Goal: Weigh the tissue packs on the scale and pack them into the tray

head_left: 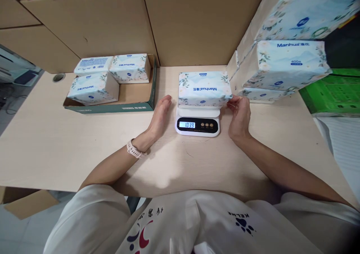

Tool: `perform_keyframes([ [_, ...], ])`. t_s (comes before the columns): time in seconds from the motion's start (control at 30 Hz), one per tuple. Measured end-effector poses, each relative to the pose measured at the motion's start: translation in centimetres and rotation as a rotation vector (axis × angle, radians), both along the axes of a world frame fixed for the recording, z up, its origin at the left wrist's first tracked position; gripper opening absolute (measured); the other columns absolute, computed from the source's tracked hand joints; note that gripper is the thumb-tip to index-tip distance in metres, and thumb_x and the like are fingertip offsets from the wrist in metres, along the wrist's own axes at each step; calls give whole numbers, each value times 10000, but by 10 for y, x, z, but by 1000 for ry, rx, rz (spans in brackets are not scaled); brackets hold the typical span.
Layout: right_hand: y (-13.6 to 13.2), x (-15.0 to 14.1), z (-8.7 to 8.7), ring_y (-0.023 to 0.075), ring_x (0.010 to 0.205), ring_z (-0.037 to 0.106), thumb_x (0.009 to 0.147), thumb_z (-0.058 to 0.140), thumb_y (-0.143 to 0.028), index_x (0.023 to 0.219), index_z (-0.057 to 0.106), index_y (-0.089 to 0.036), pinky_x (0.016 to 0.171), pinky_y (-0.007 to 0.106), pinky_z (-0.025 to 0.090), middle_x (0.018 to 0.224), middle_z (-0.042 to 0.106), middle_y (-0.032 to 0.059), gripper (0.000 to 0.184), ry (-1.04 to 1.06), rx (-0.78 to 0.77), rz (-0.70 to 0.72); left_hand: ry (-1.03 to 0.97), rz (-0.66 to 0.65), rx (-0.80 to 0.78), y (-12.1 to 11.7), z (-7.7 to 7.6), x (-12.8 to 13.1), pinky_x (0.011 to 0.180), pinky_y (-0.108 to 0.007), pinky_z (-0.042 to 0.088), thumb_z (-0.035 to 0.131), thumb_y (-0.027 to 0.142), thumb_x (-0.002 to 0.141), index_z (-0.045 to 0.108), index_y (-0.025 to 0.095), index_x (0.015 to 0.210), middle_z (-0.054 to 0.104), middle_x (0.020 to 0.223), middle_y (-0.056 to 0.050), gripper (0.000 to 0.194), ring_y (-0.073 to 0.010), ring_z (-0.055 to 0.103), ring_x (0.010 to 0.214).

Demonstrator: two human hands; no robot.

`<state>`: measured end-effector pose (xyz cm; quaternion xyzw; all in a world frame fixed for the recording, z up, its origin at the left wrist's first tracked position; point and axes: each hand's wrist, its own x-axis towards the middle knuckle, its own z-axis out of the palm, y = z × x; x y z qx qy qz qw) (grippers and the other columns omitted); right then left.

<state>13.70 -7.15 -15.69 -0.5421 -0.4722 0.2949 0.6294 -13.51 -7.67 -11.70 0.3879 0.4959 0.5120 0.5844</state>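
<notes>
A pale blue floral tissue pack (204,89) lies on a small white digital scale (197,124) in the middle of the table; the lit display reads 103.9. My left hand (160,115) rests on the table just left of the scale, fingers straight and together, holding nothing and a little apart from the pack. My right hand (239,115) is at the pack's right end, fingers slightly curled, with the fingertips touching its lower corner. A light watch sits on my left wrist.
A shallow cardboard tray (137,106) at the back left holds three tissue packs (94,88). A stack of more packs (284,64) rises at the right. Big cardboard boxes (197,21) line the back. A green crate (334,93) is far right.
</notes>
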Motion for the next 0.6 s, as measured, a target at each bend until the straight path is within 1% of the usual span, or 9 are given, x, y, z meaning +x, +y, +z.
perform_keyframes([
  [0.1,0,0,0,263,1124,721,1068,436,-687,998,689,-322,1131,545,576,1148,733,48,450,4,20,-22,9,2,10,0,0,0,1428,-355,261,629,583,953,620,234,1473,469,1782,-86,626,-260,353,1714],
  [0.17,-1,0,0,260,1108,715,1072,436,-691,996,700,-327,1130,540,574,1112,717,45,457,13,29,-21,14,1,10,0,1,0,1426,-364,263,628,586,949,614,225,1485,466,1780,-98,647,-273,356,1713],
  [0.37,-1,2,-2,270,1102,712,1092,392,-678,986,704,-336,1104,547,570,1066,697,46,476,-21,32,-26,13,-4,14,0,0,0,1435,-388,243,637,588,950,628,222,1490,472,1774,-107,653,-294,334,1723],
  [0.47,0,2,-2,278,1090,714,1090,402,-686,985,704,-342,1094,561,570,1058,701,44,469,-15,38,-30,2,-4,6,0,1,-1,1439,-394,242,634,567,952,635,214,1474,471,1776,-109,631,-289,337,1722],
  [0.6,0,2,-2,277,1082,713,1085,424,-685,983,708,-339,1097,563,564,1054,698,43,459,5,46,-27,-14,-3,-6,1,4,0,1446,-402,235,594,538,976,644,232,1432,496,1762,-82,552,-263,342,1722],
])
